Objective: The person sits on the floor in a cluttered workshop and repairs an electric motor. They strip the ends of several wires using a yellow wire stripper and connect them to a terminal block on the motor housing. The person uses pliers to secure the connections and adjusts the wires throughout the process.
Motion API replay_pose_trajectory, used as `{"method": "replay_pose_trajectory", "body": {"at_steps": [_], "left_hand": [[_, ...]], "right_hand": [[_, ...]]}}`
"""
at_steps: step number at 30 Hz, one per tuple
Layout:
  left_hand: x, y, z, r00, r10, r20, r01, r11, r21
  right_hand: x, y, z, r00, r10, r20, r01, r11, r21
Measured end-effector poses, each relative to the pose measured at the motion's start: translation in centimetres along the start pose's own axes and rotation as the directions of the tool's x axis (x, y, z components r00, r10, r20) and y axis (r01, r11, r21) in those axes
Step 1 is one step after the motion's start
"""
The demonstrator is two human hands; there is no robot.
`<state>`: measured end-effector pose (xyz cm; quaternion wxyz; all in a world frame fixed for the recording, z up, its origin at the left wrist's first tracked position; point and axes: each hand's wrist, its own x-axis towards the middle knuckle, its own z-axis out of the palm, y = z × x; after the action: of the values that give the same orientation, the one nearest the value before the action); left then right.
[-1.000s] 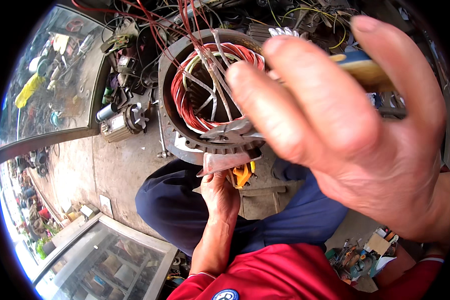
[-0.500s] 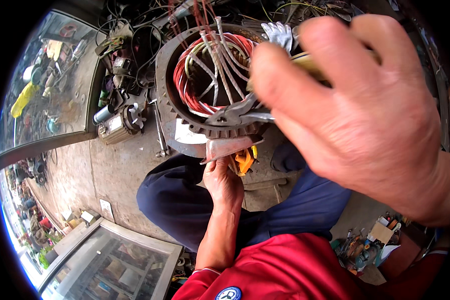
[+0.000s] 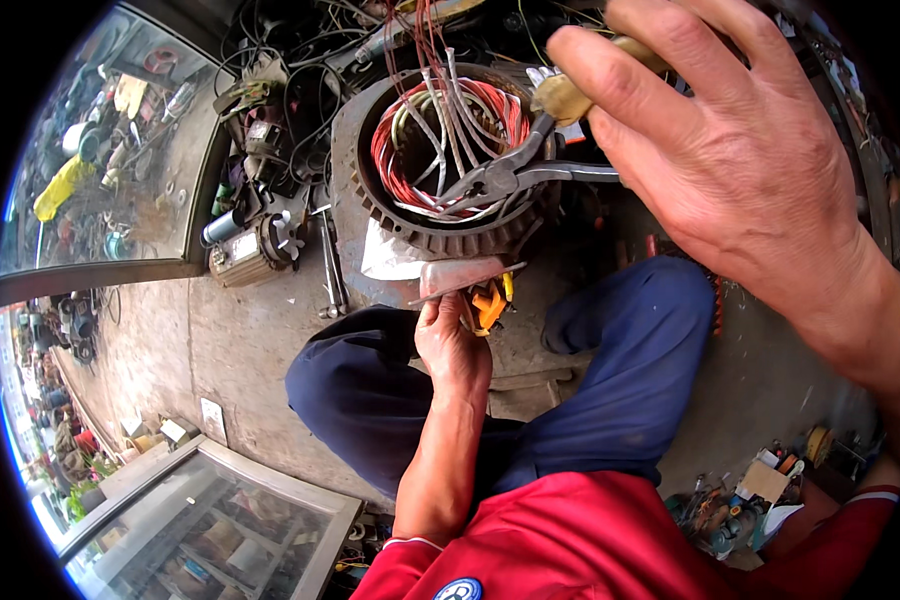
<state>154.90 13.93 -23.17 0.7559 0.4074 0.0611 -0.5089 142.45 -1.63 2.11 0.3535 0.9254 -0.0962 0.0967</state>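
In front of me stands an open motor stator [image 3: 370,210] with a toothed rim. Red and white windings [image 3: 395,150] line its inside, and several pale sleeved leads [image 3: 458,118] rise from it. My right hand [image 3: 720,130] is closed round the handles of a pair of pliers [image 3: 505,175], one with a worn yellowish grip. The pliers' jaws lie over the near edge of the windings; whether they grip anything I cannot tell. Below the rim, my left hand [image 3: 453,350] pinches a reddish-grey metal plate [image 3: 458,277]. Whether that plate is fixed to the stator is unclear.
An orange-yellow object [image 3: 488,306] sits beside my left hand. Wrenches [image 3: 330,260] and a small motor [image 3: 250,252] lie on the floor to the left. Cables [image 3: 300,60] tangle behind. Glass-paned frames [image 3: 210,270] stand left; loose parts [image 3: 710,515] pile at lower right.
My right hand has moved up and away to the right with the pliers, whose handles now show more. The stator sits slightly farther right in view. My left hand keeps its hold on the plate.
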Motion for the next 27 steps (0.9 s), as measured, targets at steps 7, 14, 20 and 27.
{"method": "replay_pose_trajectory", "body": {"at_steps": [7,14,20,27], "left_hand": [[0.2,-0.8,0.2,0.992,0.059,-0.112,-0.048,0.994,0.098],[-0.5,-0.1,2.1,0.991,-0.060,-0.117,0.062,0.998,0.012],[-1.0,0.6,1.5,0.993,-0.100,-0.064,0.097,0.994,-0.048],[-0.3,0.4,1.4,0.998,-0.042,-0.042,0.041,0.998,-0.039]], "right_hand": [[-0.6,-0.9,3.0,0.993,0.028,-0.112,-0.032,0.999,-0.030],[-1.4,-0.3,4.9,0.986,0.091,-0.139,-0.096,0.995,-0.029],[-0.8,-0.2,4.9,0.985,0.054,-0.166,-0.064,0.996,-0.057],[1.7,-1.1,2.9,0.997,0.062,-0.038,-0.064,0.997,-0.053]]}}
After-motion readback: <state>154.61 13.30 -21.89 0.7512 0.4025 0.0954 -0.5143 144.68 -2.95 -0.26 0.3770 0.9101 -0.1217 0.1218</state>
